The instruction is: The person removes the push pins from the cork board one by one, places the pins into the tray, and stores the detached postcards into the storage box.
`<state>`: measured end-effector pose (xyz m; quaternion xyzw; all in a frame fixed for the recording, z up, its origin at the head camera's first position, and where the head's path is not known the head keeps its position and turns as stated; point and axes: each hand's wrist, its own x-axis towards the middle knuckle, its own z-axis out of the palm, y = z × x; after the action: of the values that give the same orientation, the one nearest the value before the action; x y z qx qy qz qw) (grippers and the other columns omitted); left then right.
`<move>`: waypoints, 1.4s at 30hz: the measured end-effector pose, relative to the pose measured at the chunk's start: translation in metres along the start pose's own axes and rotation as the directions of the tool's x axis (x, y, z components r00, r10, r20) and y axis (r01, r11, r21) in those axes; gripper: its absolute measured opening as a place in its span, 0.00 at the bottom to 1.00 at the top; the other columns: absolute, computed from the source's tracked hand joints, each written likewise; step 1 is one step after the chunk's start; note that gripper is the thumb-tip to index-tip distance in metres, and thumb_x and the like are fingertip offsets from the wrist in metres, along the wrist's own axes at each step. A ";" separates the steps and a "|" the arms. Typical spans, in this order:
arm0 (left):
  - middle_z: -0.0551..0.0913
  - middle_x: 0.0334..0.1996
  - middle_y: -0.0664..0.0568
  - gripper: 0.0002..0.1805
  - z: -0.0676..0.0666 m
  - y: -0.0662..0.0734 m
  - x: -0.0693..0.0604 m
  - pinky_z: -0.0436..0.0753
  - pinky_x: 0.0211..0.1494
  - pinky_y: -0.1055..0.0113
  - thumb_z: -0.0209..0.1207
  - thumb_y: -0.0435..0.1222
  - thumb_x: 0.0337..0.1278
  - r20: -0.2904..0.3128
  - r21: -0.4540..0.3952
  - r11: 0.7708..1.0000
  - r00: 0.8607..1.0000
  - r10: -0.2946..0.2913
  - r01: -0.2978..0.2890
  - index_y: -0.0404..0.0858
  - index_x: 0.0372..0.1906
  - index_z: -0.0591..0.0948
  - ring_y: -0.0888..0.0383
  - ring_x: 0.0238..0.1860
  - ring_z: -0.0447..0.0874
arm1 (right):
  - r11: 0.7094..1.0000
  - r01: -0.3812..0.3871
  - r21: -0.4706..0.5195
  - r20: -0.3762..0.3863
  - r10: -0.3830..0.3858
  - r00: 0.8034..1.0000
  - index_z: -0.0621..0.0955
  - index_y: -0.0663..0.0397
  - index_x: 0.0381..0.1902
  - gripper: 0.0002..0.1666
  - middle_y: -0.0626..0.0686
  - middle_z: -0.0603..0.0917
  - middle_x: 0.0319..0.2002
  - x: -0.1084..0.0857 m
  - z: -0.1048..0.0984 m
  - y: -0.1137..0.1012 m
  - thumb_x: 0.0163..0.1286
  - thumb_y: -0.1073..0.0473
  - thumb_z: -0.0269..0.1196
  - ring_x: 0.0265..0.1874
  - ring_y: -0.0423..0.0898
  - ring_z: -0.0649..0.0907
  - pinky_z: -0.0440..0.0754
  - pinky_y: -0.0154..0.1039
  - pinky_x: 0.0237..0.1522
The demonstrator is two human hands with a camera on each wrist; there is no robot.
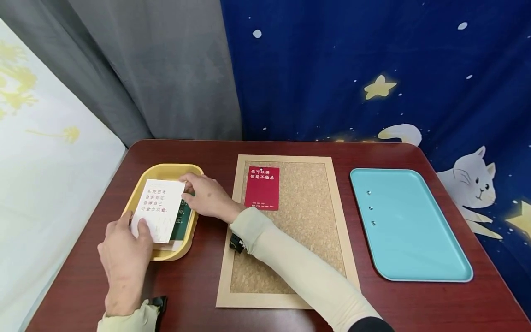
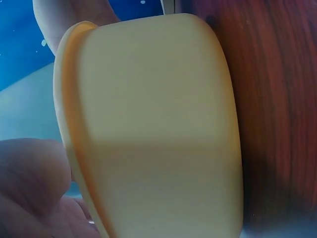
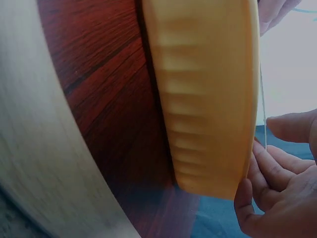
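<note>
A white card with red Chinese writing is held tilted over a yellow basket. My left hand grips its lower left edge, thumb on the printed face. At the upper right corner, my right hand pinches the same card between thumb and fingers. From the right wrist, the card shows as a thin line beside the basket rim, with the right fingers at its end. Beneath it in the basket lies a dark green card, partly covered. The left wrist view mostly shows the basket's outer wall.
A wood-framed corkboard lies mid-table, with a red card at its upper left and a pin at that card's top. My right forearm crosses the board. On the right, a turquoise tray holds several small pins.
</note>
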<state>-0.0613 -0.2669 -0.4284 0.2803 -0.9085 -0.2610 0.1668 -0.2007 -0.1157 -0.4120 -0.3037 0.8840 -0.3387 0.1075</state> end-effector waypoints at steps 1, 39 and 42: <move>0.75 0.61 0.21 0.28 0.000 0.000 0.000 0.64 0.63 0.33 0.50 0.38 0.76 -0.004 0.003 1.000 1.000 0.009 -0.009 0.25 0.71 0.72 0.24 0.60 0.74 | 0.999 -0.005 -0.034 0.000 0.005 1.000 0.74 0.42 0.72 0.28 0.42 0.86 0.56 0.000 0.000 0.000 0.77 0.52 0.63 0.56 0.35 0.83 0.75 0.33 0.66; 0.84 0.51 0.34 0.12 0.013 0.039 -0.017 0.66 0.52 0.40 0.59 0.31 0.67 -0.258 -0.116 0.944 0.927 0.273 -0.310 0.31 0.50 0.86 0.34 0.57 0.80 | 0.990 0.073 0.118 -0.134 -0.057 0.989 0.84 0.50 0.54 0.11 0.48 0.83 0.53 -0.015 -0.037 0.045 0.77 0.58 0.63 0.55 0.44 0.78 0.80 0.33 0.59; 0.85 0.47 0.36 0.11 0.014 0.050 -0.022 0.67 0.50 0.40 0.59 0.31 0.65 -0.318 -0.118 0.901 0.875 0.364 -0.417 0.32 0.47 0.87 0.35 0.53 0.80 | 0.994 0.047 0.097 -0.132 -0.034 0.991 0.84 0.50 0.54 0.11 0.48 0.83 0.53 -0.016 -0.041 0.051 0.77 0.57 0.62 0.55 0.44 0.79 0.80 0.36 0.60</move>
<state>-0.0712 -0.2127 -0.4148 0.1089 -0.8842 -0.2606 0.3720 -0.2281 -0.0538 -0.4156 -0.2930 0.8648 -0.4037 0.0576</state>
